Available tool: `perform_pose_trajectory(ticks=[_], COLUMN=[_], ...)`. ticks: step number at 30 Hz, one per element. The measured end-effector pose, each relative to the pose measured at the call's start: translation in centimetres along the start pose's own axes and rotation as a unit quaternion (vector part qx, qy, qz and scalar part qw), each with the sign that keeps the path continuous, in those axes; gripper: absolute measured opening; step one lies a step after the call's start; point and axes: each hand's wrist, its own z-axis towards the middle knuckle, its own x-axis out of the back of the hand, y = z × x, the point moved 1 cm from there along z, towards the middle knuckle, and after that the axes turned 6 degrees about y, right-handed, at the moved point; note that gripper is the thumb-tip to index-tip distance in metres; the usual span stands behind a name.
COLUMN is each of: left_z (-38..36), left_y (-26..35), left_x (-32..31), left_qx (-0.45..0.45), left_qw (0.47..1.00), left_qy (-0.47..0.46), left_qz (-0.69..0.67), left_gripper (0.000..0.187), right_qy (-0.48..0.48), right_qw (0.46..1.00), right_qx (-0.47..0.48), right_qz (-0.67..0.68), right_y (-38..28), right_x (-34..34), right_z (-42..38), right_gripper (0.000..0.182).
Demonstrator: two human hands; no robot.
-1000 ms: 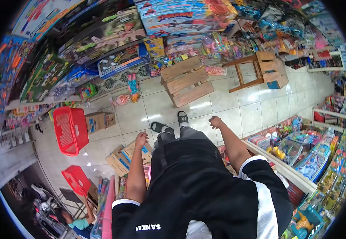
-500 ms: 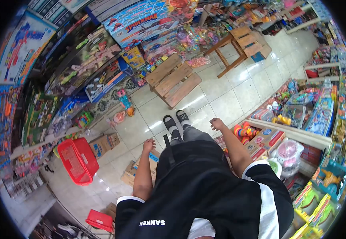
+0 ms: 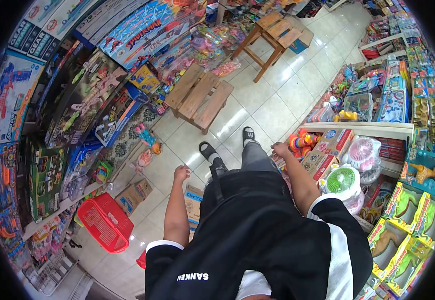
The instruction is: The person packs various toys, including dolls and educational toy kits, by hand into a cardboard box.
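My left hand (image 3: 181,173) hangs in the air at my left side, holding nothing, its fingers loosely bent and slightly apart. Below it in view, close to my leg, lies a flat cardboard box (image 3: 193,200) with blue print. On the other side my right hand (image 3: 280,149) is held out low, with nothing in it and the fingers relaxed. Nearest to it is a bright orange and red striped toy (image 3: 303,142) on the right-hand display. A printed carton (image 3: 333,145) stands beside that toy.
Ahead are a slatted wooden stool (image 3: 200,97) and a second wooden stool (image 3: 270,37) on the tiled floor (image 3: 250,100). A red basket (image 3: 106,222) stands left. Boxed toys (image 3: 85,97) line the left wall. A green fan (image 3: 340,179) and a pink fan (image 3: 362,150) sit right.
My feet have moved apart, the right one stepping forward. The view has shifted, bringing the stools left and the fans more into sight. Both hands stay without anything in them.
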Motion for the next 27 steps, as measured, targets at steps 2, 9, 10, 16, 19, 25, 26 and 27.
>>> perform_pose_trajectory(ticks=[2, 9, 10, 16, 19, 25, 26, 27], left_z=[0.0, -1.0, -1.5, -3.3, -3.8, -4.8, -4.7, -4.7], left_y=[0.8, 1.6, 1.9, 4.6, 5.7, 8.6, 9.1, 9.5], left_x=[-0.5, -3.7, -4.3, -7.8, -10.3, -16.1, -17.1, -18.0], left_qx=[-0.006, -0.008, -0.008, 0.006, 0.004, -0.024, -0.025, -0.027], left_qw=[1.0, 1.0, 1.0, 0.998, 0.997, 0.994, 0.994, 0.994], left_qy=[0.0, -0.001, 0.003, 0.006, 0.019, 0.024, 0.025, 0.023], left_qz=[0.01, 0.024, 0.028, 0.054, 0.074, 0.107, 0.107, 0.107], left_gripper=[0.032, 0.032, 0.032, 0.032, 0.033, 0.034, 0.034, 0.034], right_qy=[0.011, 0.02, 0.018, 0.0, -0.008, 0.004, 0.006, 0.008], right_qw=[1.0, 0.999, 0.999, 0.999, 0.998, 0.997, 1.0, 0.998], right_qx=[0.01, 0.04, 0.034, 0.001, -0.005, -0.033, 0.014, 0.06], right_qz=[-0.004, 0.014, 0.008, 0.046, 0.07, 0.063, 0.022, -0.019], right_y=[-0.2, 1.2, 1.2, 3.1, 5.6, 10.3, 11.6, 13.9], right_x=[0.5, 1.6, 2.1, 5.6, 8.1, 13.1, 13.5, 13.4], right_z=[-0.2, 3.2, 3.1, 5.3, 6.5, 9.4, 10.9, 13.3], right_gripper=[0.038, 0.038, 0.038, 0.037, 0.036, 0.035, 0.033, 0.031])
